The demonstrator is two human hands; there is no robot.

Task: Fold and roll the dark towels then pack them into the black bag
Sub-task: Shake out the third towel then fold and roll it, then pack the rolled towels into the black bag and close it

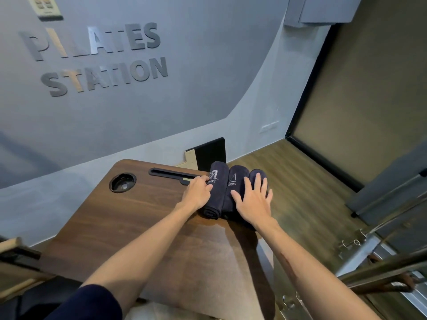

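Note:
Three rolled dark towels lie side by side at the far right corner of the brown table (138,227). The left roll (215,195) carries white lettering, the middle roll (234,181) too, and the right roll (256,175) is partly covered. My left hand (197,192) presses its fingers against the left side of the left roll. My right hand (254,202) lies flat with spread fingers on top of the middle and right rolls. No black bag is clearly in view.
The table has a round cup hole (122,182) and a long slot (172,174) near its far edge. A black board (211,153) leans against the grey wall behind the towels. Wooden floor and metal-framed equipment (381,262) lie to the right.

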